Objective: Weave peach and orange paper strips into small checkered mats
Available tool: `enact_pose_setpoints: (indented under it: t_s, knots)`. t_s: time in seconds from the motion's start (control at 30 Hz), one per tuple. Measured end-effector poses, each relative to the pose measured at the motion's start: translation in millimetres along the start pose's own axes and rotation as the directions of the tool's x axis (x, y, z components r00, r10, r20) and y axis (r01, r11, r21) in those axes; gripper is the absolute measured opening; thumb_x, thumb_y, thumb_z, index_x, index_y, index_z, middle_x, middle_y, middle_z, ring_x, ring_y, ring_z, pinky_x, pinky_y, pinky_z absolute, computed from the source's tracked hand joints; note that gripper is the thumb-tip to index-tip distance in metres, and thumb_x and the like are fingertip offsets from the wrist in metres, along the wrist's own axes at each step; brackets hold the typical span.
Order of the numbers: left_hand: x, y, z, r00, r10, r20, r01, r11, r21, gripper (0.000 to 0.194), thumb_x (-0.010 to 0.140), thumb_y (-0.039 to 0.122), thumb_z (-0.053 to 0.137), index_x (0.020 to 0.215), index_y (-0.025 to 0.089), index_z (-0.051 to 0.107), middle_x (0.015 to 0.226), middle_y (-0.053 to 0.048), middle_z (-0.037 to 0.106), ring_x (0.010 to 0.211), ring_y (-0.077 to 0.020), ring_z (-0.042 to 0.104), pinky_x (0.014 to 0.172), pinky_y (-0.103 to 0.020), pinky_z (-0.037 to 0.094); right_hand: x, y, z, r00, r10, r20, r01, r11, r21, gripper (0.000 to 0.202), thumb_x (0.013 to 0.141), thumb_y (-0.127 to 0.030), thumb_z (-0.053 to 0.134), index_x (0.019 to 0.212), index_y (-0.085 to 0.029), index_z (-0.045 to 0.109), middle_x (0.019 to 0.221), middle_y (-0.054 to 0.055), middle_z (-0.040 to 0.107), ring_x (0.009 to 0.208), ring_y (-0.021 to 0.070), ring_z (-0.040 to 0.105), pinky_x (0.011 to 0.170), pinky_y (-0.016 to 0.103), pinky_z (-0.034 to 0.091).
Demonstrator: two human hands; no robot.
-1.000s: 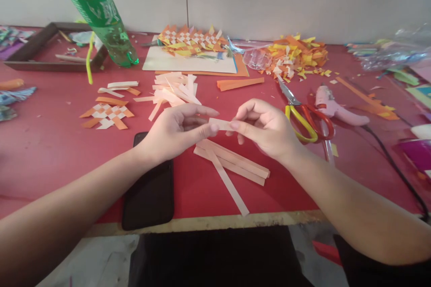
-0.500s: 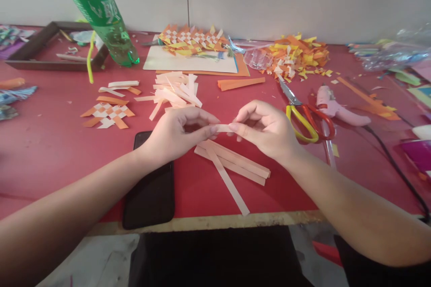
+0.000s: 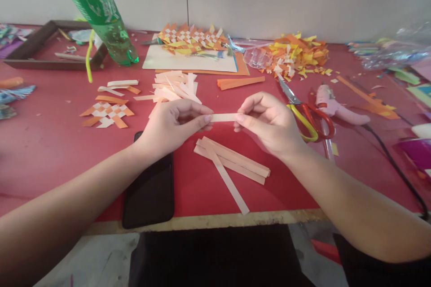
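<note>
A short pale paper strip (image 3: 224, 117) is stretched level between my two hands above the red table. My left hand (image 3: 178, 121) pinches its left end between thumb and fingers. At the other end, my right hand (image 3: 266, 121) grips it the same way. Below them lie several longer pale paper strips (image 3: 235, 161), one crossing the others at a slant. Just beyond my left hand is a heap of folded pale strips (image 3: 177, 85). Farther left sits a small orange-and-white woven paper piece (image 3: 108, 112).
A black phone (image 3: 150, 195) lies under my left forearm. Scissors (image 3: 305, 110) and a pink glue gun (image 3: 341, 107) with a cord are on the right. Toward the wall stand a green bottle (image 3: 104, 13), a dark frame (image 3: 30, 63) and an orange-yellow paper heap (image 3: 296, 54).
Both hands have risen slightly, and the gap between them has widened. More of the paper strip shows between my fingertips.
</note>
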State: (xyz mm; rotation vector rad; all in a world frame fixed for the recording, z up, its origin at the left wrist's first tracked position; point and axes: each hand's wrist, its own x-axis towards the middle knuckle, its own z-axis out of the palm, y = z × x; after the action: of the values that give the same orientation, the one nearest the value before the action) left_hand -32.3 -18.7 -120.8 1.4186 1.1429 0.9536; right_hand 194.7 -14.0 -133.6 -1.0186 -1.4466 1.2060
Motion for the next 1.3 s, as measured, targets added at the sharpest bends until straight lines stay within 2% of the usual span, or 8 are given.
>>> enact_pose_setpoints:
  t_s: [0.37, 0.53, 0.67, 0.77, 1.0, 1.13, 1.2, 1.3]
  knots:
    - [4, 3, -2.7, 0.999, -0.001, -0.053, 0.004, 0.998, 0.060, 0.018, 0.082, 0.033, 0.078, 0.086, 0.016, 0.072, 0.082, -0.006, 0.078, 0.076, -0.0189, 0.076, 0.075, -0.030, 0.063, 3, -3, -7, 0.995, -0.035, -0.092, 0.039, 0.999, 0.033, 0.016, 0.078, -0.007, 0.066, 0.075, -0.022, 0.063, 0.063, -0.005, 0.058, 0.057, 0.0111, 0.058, 0.058, 0.028, 0.051]
    - [8, 0, -5.9, 0.994, 0.067, -0.092, -0.059, 0.995, 0.084, 0.022, 0.086, 0.038, 0.073, 0.093, 0.017, 0.071, 0.090, -0.008, 0.077, 0.079, -0.0179, 0.073, 0.070, -0.029, 0.061, 5, -3, -9, 0.992, -0.102, -0.073, 0.103, 0.995, 0.014, 0.014, 0.081, -0.017, 0.075, 0.085, -0.023, 0.063, 0.078, -0.003, 0.064, 0.066, 0.0120, 0.065, 0.061, 0.028, 0.054]
    - [6, -3, -5.9, 0.978, 0.210, 0.019, -0.211, 0.967, 0.142, 0.035, 0.083, 0.038, 0.076, 0.112, 0.020, 0.069, 0.116, -0.009, 0.074, 0.103, -0.0211, 0.071, 0.074, -0.026, 0.058, 1, 2, -1, 0.990, -0.138, -0.021, 0.138, 0.990, -0.022, 0.023, 0.077, -0.027, 0.083, 0.085, -0.022, 0.063, 0.076, -0.004, 0.067, 0.063, 0.0105, 0.066, 0.060, 0.025, 0.056]
    - [3, -3, -4.6, 0.968, 0.240, 0.079, -0.251, 0.949, 0.191, 0.026, 0.082, 0.032, 0.077, 0.106, 0.021, 0.072, 0.103, -0.005, 0.077, 0.093, -0.0187, 0.072, 0.075, -0.025, 0.057, 0, 5, 1, 0.992, -0.121, -0.028, 0.120, 0.992, -0.027, 0.028, 0.072, -0.029, 0.087, 0.084, -0.022, 0.063, 0.075, -0.004, 0.068, 0.064, 0.0117, 0.068, 0.060, 0.025, 0.056]
    - [8, -2, -9.1, 0.960, 0.279, -0.029, -0.250, 0.898, 0.361, 0.013, 0.085, 0.028, 0.071, 0.094, 0.020, 0.075, 0.091, -0.004, 0.077, 0.079, -0.0185, 0.070, 0.072, -0.030, 0.055, -1, 4, -1, 0.993, -0.121, -0.007, 0.120, 0.986, -0.113, 0.019, 0.083, -0.031, 0.078, 0.089, -0.023, 0.062, 0.081, -0.002, 0.068, 0.070, 0.0131, 0.068, 0.066, 0.028, 0.057]
    - [16, -6, -24.2, 0.891, 0.405, -0.206, -0.160, 0.704, 0.692, 0.018, 0.084, 0.024, 0.068, 0.101, 0.023, 0.074, 0.095, -0.007, 0.076, 0.087, -0.0263, 0.068, 0.082, -0.041, 0.053, -3, -6, -3, 0.915, -0.236, 0.327, 0.357, 0.853, -0.381, 0.018, 0.080, -0.034, 0.080, 0.091, -0.023, 0.071, 0.094, 0.004, 0.068, 0.090, 0.0196, 0.065, 0.087, 0.038, 0.054]
    - [19, -10, -30.4, 0.848, 0.495, -0.190, -0.155, 0.575, 0.803, 0.028, 0.082, 0.022, 0.068, 0.109, 0.026, 0.072, 0.108, -0.008, 0.074, 0.104, -0.0328, 0.064, 0.097, -0.050, 0.046, -5, -8, -2, 0.831, -0.173, 0.528, 0.458, 0.751, -0.475, 0.035, 0.073, -0.041, 0.085, 0.101, -0.022, 0.075, 0.111, 0.009, 0.066, 0.109, 0.0266, 0.059, 0.098, 0.046, 0.049]
    - [20, -13, -31.2, 0.809, 0.577, -0.118, -0.228, 0.491, 0.841, 0.039, 0.082, 0.021, 0.068, 0.120, 0.027, 0.066, 0.138, -0.008, 0.062, 0.126, -0.0355, 0.054, 0.110, -0.054, 0.036, -7, -7, 0, 0.753, -0.051, 0.656, 0.519, 0.659, -0.545, 0.047, 0.072, -0.047, 0.085, 0.112, -0.024, 0.077, 0.127, 0.011, 0.062, 0.122, 0.0316, 0.049, 0.105, 0.053, 0.043]
